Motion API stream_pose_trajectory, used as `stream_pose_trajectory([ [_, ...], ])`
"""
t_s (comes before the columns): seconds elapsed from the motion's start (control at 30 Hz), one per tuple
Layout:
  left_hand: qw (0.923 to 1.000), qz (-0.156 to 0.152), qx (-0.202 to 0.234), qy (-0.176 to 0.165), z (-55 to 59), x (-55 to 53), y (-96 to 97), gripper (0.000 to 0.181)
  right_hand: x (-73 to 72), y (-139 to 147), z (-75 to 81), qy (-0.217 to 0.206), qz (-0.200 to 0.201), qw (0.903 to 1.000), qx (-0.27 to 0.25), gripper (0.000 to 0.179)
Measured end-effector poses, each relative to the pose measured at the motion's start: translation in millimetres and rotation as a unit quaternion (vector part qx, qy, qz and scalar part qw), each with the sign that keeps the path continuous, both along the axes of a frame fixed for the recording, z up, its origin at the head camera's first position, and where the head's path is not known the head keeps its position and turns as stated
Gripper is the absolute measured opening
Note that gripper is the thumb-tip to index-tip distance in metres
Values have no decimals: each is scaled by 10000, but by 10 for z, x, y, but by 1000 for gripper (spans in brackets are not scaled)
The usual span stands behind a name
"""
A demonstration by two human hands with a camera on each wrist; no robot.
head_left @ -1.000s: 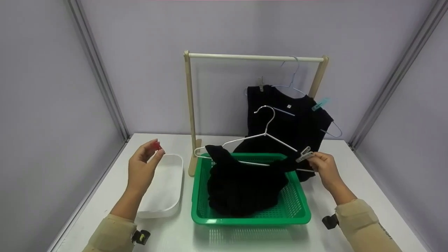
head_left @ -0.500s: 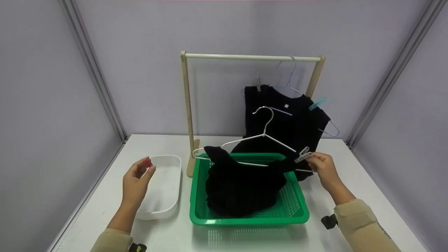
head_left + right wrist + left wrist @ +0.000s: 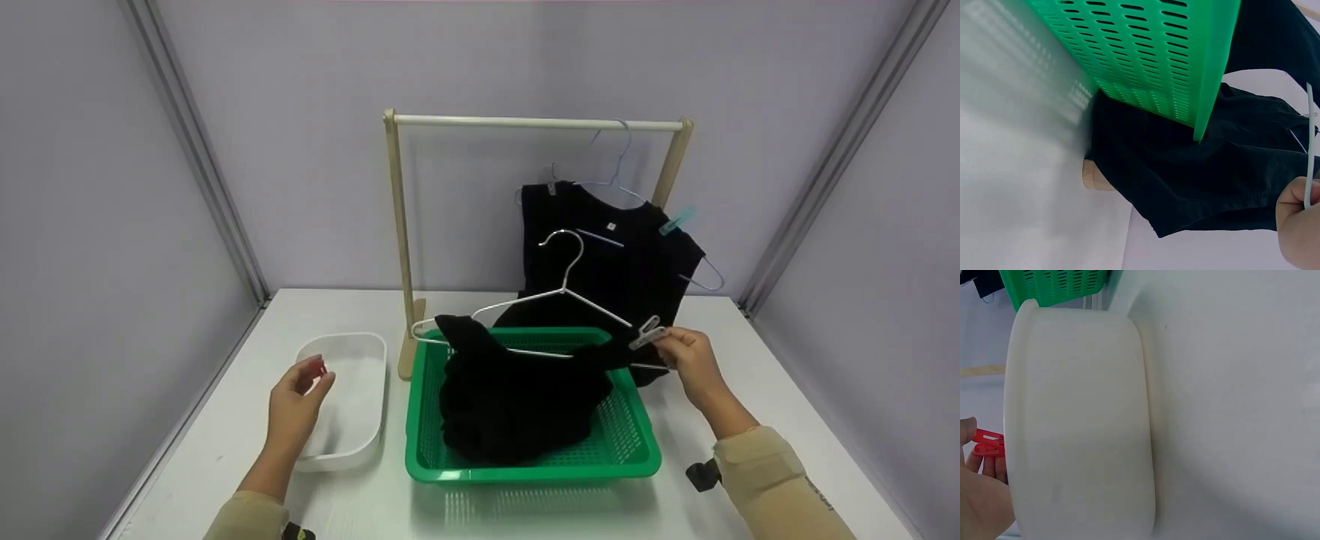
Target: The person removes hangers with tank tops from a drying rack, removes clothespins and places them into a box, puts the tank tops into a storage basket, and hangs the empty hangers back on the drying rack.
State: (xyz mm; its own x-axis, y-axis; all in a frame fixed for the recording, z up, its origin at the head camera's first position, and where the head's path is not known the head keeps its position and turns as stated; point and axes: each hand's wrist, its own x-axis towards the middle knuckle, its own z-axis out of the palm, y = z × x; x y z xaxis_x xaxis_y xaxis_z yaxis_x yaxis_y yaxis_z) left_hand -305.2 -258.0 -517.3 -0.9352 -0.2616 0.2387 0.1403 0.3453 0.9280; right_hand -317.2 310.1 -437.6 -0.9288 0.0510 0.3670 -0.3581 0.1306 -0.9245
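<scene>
In the head view my left hand (image 3: 291, 412) is over the left side of the white plastic tub (image 3: 379, 401). It pinches a red clothespin (image 3: 989, 443) between thumb and fingers. My right hand (image 3: 694, 366) grips the right end of a white wire hanger (image 3: 563, 290), whose hook points up. Right at those fingertips, a pale clothespin (image 3: 646, 334) sits on the strap of a black garment (image 3: 517, 409). The garment hangs from the hanger's lower bar, its bulk bunched in the green basket (image 3: 532, 474). Another strap lies over the hanger's left side.
Behind the basket stands a wooden rack (image 3: 402, 225) with a white rail (image 3: 517, 121). A black sleeveless top (image 3: 600, 262) hangs there from a lilac hanger (image 3: 619, 161), with a teal clothespin (image 3: 677, 221) on one shoulder and a greyish clothespin (image 3: 552, 186) on the other.
My left hand has come down toward the white tub with the red clothespin still pinched. The right hand keeps its grip on the hanger. The whole head view has shifted slightly.
</scene>
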Motion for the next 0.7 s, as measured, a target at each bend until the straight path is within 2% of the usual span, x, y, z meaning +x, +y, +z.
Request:
stream_pose_trajectory([
  [0.23,9982,-215,-324,-449,-50,-58,12,46,-4,2,-33,-56,17,10000,18,26],
  [0.47,9955,-398,-664,-550,-121,-90,20,40,-2,2,-38,-112,2,9999,-23,25],
  [0.7,9850,-704,-1118,-1111,-164,-108,13,41,4,-4,-45,-164,-18,9999,-12,30],
])
